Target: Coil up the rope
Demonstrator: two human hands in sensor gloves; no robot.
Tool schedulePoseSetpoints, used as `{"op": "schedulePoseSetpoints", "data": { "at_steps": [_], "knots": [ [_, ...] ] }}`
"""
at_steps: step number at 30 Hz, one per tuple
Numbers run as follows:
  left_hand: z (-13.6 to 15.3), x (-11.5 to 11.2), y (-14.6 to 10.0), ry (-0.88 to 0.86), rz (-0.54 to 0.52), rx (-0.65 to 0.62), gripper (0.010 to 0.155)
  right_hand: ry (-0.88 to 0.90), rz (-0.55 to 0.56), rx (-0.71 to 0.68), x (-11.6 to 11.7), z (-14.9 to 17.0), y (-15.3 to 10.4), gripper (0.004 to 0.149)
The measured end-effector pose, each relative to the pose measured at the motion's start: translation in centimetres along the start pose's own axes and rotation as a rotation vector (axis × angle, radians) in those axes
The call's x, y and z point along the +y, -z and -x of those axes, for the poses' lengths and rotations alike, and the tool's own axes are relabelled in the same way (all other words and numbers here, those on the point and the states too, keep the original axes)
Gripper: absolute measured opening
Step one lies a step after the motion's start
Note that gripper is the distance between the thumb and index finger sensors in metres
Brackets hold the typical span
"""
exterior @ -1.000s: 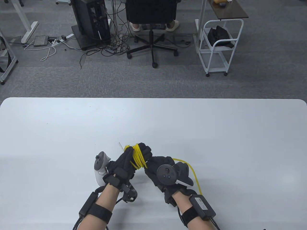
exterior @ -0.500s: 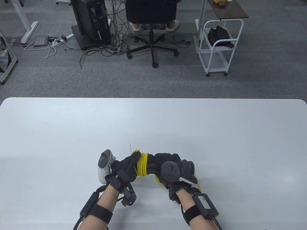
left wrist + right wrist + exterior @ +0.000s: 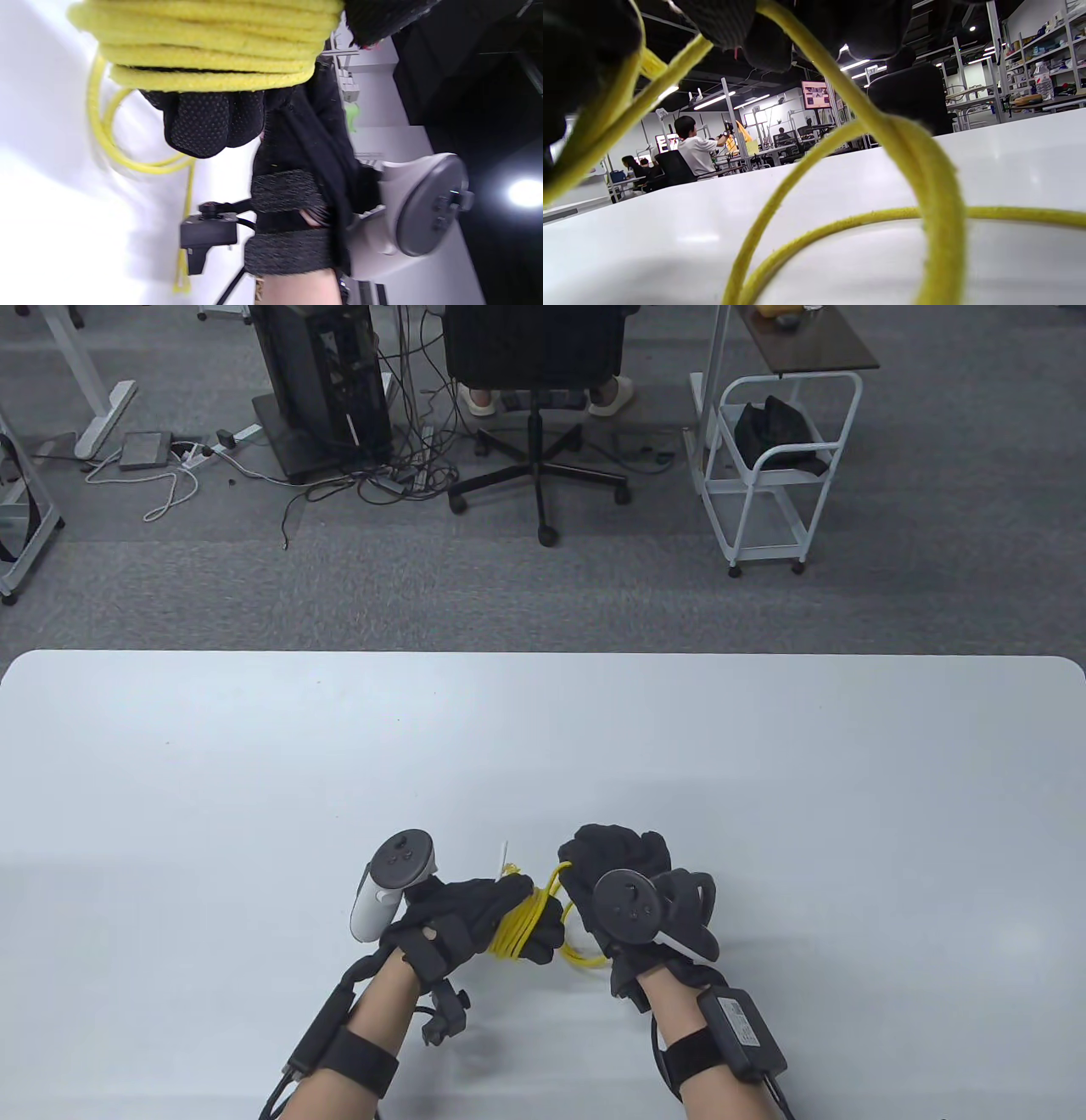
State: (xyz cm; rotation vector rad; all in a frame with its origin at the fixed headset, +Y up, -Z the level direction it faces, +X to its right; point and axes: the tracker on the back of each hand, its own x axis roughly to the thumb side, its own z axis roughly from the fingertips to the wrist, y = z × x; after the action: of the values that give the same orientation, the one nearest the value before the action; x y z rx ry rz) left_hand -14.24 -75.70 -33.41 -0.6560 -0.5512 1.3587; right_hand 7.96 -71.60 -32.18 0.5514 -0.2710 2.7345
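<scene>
A yellow rope (image 3: pixel 517 929) is wound in several turns around the fingers of my left hand (image 3: pixel 501 920), low over the white table (image 3: pixel 254 780) near its front edge. The turns fill the top of the left wrist view (image 3: pixel 203 46). My right hand (image 3: pixel 607 869) sits just right of the coil and grips the free strand, which loops down beneath it (image 3: pixel 585 959). In the right wrist view the strand (image 3: pixel 908 161) runs from the gloved fingers (image 3: pixel 729 21) in slack loops over the table. A pale rope end (image 3: pixel 503 857) sticks up from the coil.
The table's far edge (image 3: pixel 543 655) borders grey carpet. Beyond it stand an office chair (image 3: pixel 534 398), a computer tower (image 3: pixel 318 381) with floor cables, and a white cart (image 3: pixel 764 466).
Both hands have drawn back toward the front edge. My left hand has turned so the coil points right. My right hand has swung from under the coil up to its right, taking in the slack.
</scene>
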Motion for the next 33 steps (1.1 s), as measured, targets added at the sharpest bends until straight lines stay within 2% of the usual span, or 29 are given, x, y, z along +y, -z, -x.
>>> {"op": "schedulePoseSetpoints", "data": {
  "at_steps": [8, 14, 18, 26, 33],
  "knots": [
    [0.2, 0.6, -0.6, 0.028, -0.135, 0.066, 0.062, 0.089, 0.026, -0.042, -0.1, -1.6, 0.0, 0.041],
    [0.3, 1.5, -1.4, -0.101, -0.290, -0.035, 0.063, 0.145, 0.021, -0.092, 0.2, -3.0, -0.1, 0.042],
    [0.3, 2.0, -1.8, -0.194, -0.351, -0.115, 0.063, 0.137, 0.012, -0.123, 0.5, -3.7, -0.3, 0.042],
    [0.0, 2.1, -2.1, -0.261, -0.410, -0.217, 0.063, 0.089, -0.049, -0.152, 1.8, -4.4, -0.4, 0.041],
    [-0.5, 1.4, -1.8, -0.423, -0.341, -0.323, 0.063, 0.075, -0.141, -0.134, 2.6, -4.0, -0.2, 0.041]
  ]
}}
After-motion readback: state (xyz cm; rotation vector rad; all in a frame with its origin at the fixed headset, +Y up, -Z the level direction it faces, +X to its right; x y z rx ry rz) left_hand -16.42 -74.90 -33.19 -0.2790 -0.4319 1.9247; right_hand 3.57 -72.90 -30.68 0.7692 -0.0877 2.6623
